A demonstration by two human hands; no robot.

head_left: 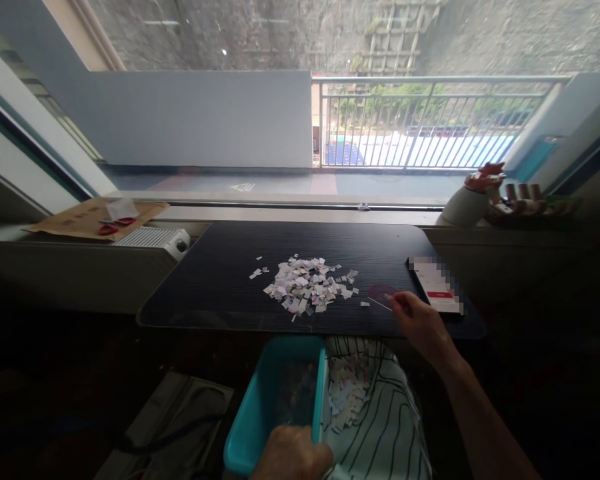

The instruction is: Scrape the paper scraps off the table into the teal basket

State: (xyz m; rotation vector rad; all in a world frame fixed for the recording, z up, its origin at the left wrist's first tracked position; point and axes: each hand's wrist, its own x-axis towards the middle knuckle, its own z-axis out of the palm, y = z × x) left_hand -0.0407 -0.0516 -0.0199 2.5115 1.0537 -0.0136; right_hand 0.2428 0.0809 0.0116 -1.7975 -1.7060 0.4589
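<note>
My right hand (420,327) is closed in a pinch above the right part of the black table. Its fingertips hold a thin, see-through purplish piece (381,293) with a rounded outline and a pale straight edge; its kind is unclear. To its left lies a heap of small white paper scraps (305,285), with a few strays around it. My left hand (291,453) is closed over the near rim of a teal bin (250,417) below the table edge. Dim, mixed bits lie in the bin. More paper scraps (349,390) rest on striped cloth (395,407) beside it.
A phone (437,287) lies on the table (205,287) right of my right hand. Red-handled scissors (109,229) sit on a brown envelope (75,217) on the left sill. A white pot (463,205) stands on the right sill. A window lies beyond.
</note>
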